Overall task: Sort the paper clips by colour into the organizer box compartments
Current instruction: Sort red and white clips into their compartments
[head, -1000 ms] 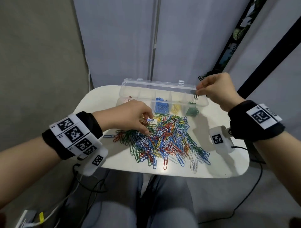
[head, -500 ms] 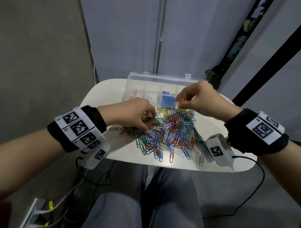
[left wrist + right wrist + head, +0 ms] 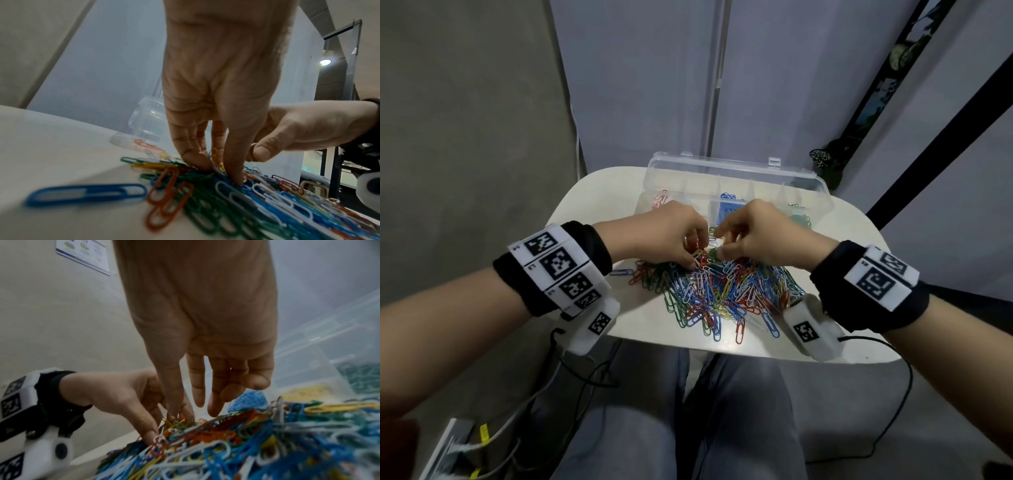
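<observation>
A small white table [image 3: 592, 192] is seen in front of the seated person, whose knees in grey trousers [image 3: 739, 418] are visible under its near edge. At the far side of the table, a clear plastic organizer box [image 3: 736, 174] is placed with its lid open and standing up behind it. In its compartments some sorted clips are seen: red ones [image 3: 660, 201] at the left end, blue ones [image 3: 727, 205] near the middle, then yellow ones [image 3: 306, 392], and green ones [image 3: 800, 219] towards the right end.

Just in front of the box, a large mixed pile of paper clips [image 3: 722, 291] in blue, white, green, red and yellow is spread on the table. One single blue clip [image 3: 621, 272] is lying a little apart, at the left of the pile.

Both hands are placed on the far part of the pile, close to each other. The left hand [image 3: 664, 236] is held with its fingers [image 3: 234, 170] pointing down, and their tips are pressed into the clips; some yellow clips appear between the fingers, but it cannot be told if any clip is really gripped. The right hand [image 3: 763, 233] is held with thumb and first finger brought together near the top of the pile, while the other fingers [image 3: 216, 395] are kept apart and loosely bent above the clips. It cannot be told if a clip is pinched there.

A black band with white marker tags is worn on each wrist [image 3: 558, 267].
</observation>
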A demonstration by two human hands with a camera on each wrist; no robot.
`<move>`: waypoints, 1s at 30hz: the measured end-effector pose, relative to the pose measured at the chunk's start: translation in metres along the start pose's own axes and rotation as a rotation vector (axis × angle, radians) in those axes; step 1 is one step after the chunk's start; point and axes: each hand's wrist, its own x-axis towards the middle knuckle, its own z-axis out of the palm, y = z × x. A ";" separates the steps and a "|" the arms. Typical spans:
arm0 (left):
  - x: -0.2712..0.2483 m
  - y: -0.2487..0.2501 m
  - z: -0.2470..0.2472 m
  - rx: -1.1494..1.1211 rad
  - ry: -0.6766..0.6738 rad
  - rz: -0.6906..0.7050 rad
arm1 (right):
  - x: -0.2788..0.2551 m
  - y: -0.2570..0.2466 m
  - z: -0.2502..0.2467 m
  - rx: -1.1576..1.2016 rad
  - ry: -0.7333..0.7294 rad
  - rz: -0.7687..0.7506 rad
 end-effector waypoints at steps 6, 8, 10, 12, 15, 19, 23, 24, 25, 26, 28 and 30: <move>-0.004 -0.006 0.000 0.014 -0.002 -0.019 | 0.011 -0.008 0.014 -0.162 -0.090 -0.040; -0.006 -0.007 -0.001 -0.001 -0.007 -0.026 | 0.013 -0.007 0.012 -0.121 -0.086 -0.043; -0.007 -0.008 -0.002 -0.026 -0.003 -0.028 | 0.014 -0.004 0.007 -0.033 -0.041 -0.004; -0.007 -0.009 -0.003 -0.057 0.007 -0.027 | 0.013 0.000 0.000 0.115 0.006 0.064; -0.006 -0.009 -0.004 -0.096 0.032 -0.026 | 0.007 0.007 -0.012 0.404 0.032 0.130; -0.003 -0.006 -0.005 -0.181 0.070 -0.023 | -0.001 0.015 -0.027 0.723 0.042 0.198; -0.001 -0.001 -0.004 -0.201 0.052 -0.007 | -0.009 0.018 -0.034 0.941 0.015 0.242; -0.001 0.000 -0.003 -0.192 0.041 -0.003 | -0.011 0.019 -0.035 0.964 0.009 0.249; -0.001 0.001 -0.002 -0.180 0.032 -0.001 | -0.013 0.019 -0.036 0.976 0.005 0.254; -0.001 0.002 -0.002 -0.163 0.026 0.000 | -0.014 0.020 -0.038 0.976 0.008 0.256; -0.001 0.002 -0.001 -0.123 0.032 0.003 | -0.018 0.021 -0.045 0.937 0.043 0.243; -0.002 0.002 -0.003 -0.081 0.047 0.002 | -0.020 0.024 -0.056 0.879 0.122 0.223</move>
